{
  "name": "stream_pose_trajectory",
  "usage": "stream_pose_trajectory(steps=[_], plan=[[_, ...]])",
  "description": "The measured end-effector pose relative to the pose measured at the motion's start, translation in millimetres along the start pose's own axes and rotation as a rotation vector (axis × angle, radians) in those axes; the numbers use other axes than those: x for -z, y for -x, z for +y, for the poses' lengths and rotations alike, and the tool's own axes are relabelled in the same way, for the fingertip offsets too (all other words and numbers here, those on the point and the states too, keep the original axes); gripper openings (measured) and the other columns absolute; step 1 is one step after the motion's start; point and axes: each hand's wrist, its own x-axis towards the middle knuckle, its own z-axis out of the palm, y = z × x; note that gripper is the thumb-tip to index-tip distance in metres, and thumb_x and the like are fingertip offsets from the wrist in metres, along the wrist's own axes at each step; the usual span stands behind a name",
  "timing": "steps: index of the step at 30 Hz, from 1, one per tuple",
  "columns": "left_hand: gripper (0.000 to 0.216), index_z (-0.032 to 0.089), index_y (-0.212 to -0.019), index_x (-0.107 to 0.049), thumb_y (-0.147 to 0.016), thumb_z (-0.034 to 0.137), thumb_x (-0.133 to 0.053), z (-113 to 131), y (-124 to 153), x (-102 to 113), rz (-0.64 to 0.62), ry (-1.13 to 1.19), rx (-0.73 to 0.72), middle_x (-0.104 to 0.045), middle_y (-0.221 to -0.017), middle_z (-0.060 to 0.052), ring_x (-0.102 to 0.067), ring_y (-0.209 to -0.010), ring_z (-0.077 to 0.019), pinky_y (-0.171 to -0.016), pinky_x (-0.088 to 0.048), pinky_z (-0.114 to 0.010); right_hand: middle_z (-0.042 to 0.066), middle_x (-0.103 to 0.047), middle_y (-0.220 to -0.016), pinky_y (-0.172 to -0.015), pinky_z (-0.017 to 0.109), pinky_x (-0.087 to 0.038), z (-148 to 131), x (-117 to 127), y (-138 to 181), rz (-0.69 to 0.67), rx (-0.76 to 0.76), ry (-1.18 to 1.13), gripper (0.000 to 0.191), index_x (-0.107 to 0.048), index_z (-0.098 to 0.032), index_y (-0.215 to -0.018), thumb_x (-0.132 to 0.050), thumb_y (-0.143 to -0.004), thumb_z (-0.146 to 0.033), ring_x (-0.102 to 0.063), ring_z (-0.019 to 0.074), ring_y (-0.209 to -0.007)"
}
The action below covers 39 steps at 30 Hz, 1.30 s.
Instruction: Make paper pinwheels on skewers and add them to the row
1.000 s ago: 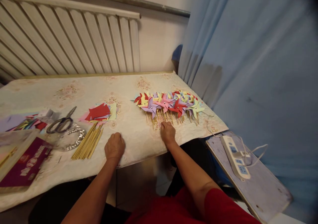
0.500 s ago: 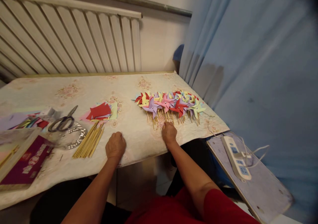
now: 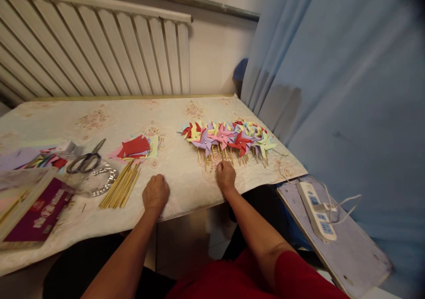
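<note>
My left hand [image 3: 156,193] rests as a loose fist near the table's front edge, just right of a bundle of thin wooden sticks [image 3: 120,186]. Nothing shows in its fingers. Also curled into a fist, my right hand [image 3: 226,175] lies just below the pile of paper pinwheels [image 3: 241,143], close to their stick ends. No object can be seen in it. The pinwheels are purple, pink, red, yellow and pale green, with shiny centres. Beyond the sticks lies a stack of cut paper pieces [image 3: 134,147], red on top.
On the left of the floral-covered table [image 3: 179,122] are scissors [image 3: 86,159], a clear bag of silvery beads or pins [image 3: 105,182], paper scraps [image 3: 23,157] and a purple-labelled box [image 3: 40,210]. A white power strip [image 3: 317,210] lies on a lower board at right, beside a blue curtain [image 3: 348,91].
Both hands stay as fists in the same places on the table. The camera view has shifted slightly; the things on the table have not moved.
</note>
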Motion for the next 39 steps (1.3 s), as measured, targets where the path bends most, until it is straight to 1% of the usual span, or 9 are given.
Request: stream_pose_trajectory(steps=[3,6,11,15,19,22,31,39], plan=[[0.034,0.017,-0.101,-0.060,-0.099,0.030,-0.028,-0.5,0.0,-1.1,0.001,0.012,0.004,-0.062,-0.099,-0.012,-0.061,-0.091,-0.0239,-0.070,-0.040,-0.034,0.004,-0.064,-0.081,-0.071,0.025,-0.035,-9.1,-4.1,5.5,-0.027,0.031,-0.053,0.018,-0.063,-0.018,-0.080,-0.049,-0.092,-0.019,-0.055,0.0152,-0.076],[0.034,0.017,-0.101,-0.060,-0.099,0.030,-0.029,-1.2,-0.1,-2.8,0.000,0.023,0.008,-0.062,-0.099,-0.012,-0.061,-0.091,-0.0236,-0.071,-0.041,-0.034,0.001,-0.062,-0.077,-0.068,0.025,-0.033,-21.1,-8.5,10.2,-0.071,0.033,-0.053,0.015,-0.062,-0.019,-0.077,-0.054,-0.089,-0.022,-0.053,0.0143,-0.072],[0.034,0.017,-0.100,-0.060,-0.099,0.029,-0.029,-2.7,0.3,-5.6,0.018,0.026,-0.002,-0.062,-0.097,-0.011,-0.061,-0.089,-0.0239,-0.069,-0.040,-0.034,0.002,-0.065,-0.081,-0.066,0.025,-0.032,-36.2,-12.0,10.3,-0.121,-0.013,0.021,0.016,-0.063,-0.019,-0.080,-0.062,-0.088,-0.033,-0.056,0.0151,-0.075],[0.033,0.017,-0.101,-0.060,-0.099,0.029,-0.030,-3.0,0.3,-5.4,0.012,0.027,0.003,-0.062,-0.098,-0.012,-0.061,-0.090,-0.0241,-0.070,-0.040,-0.034,0.004,-0.067,-0.087,-0.065,0.026,-0.034,-41.8,-14.4,7.8,-0.152,-0.006,0.089,0.018,-0.066,-0.020,-0.084,-0.062,-0.088,-0.037,-0.059,0.0160,-0.078],[0.032,0.017,-0.102,-0.060,-0.098,0.028,-0.031,-2.6,0.2,-3.5,-0.012,0.030,0.013,-0.063,-0.099,-0.011,-0.062,-0.091,-0.0241,-0.070,-0.040,-0.034,0.005,-0.068,-0.089,-0.065,0.027,-0.034,-44.1,-17.7,6.3,-0.159,-0.007,0.138,0.019,-0.067,-0.020,-0.084,-0.061,-0.088,-0.037,-0.060,0.0170,-0.077],[0.032,0.017,-0.102,-0.060,-0.099,0.029,-0.031,-2.9,0.5,-3.2,-0.001,0.034,0.008,-0.063,-0.098,-0.011,-0.062,-0.092,-0.0240,-0.069,-0.040,-0.034,0.006,-0.068,-0.089,-0.063,0.027,-0.034,-44.6,-18.8,6.0,-0.154,-0.019,0.152,0.018,-0.068,-0.020,-0.083,-0.059,-0.089,-0.034,-0.060,0.0170,-0.075],[0.032,0.017,-0.100,-0.059,-0.099,0.029,-0.029,-3.0,0.4,-5.6,0.016,0.034,0.006,-0.062,-0.097,-0.011,-0.061,-0.090,-0.0234,-0.068,-0.038,-0.034,0.005,-0.068,-0.086,-0.063,0.026,-0.032,-44.5,-16.4,6.6,-0.129,-0.020,0.130,0.017,-0.066,-0.019,-0.080,-0.057,-0.089,-0.030,-0.058,0.0159,-0.074],[0.032,0.017,-0.100,-0.059,-0.099,0.029,-0.029,-2.5,0.5,-3.9,-0.010,0.037,0.014,-0.062,-0.099,-0.012,-0.061,-0.092,-0.0235,-0.071,-0.038,-0.034,0.005,-0.068,-0.086,-0.063,0.026,-0.032,-44.4,-14.6,8.0,-0.128,-0.002,0.117,0.016,-0.066,-0.018,-0.080,-0.056,-0.090,-0.026,-0.057,0.0155,-0.076]])
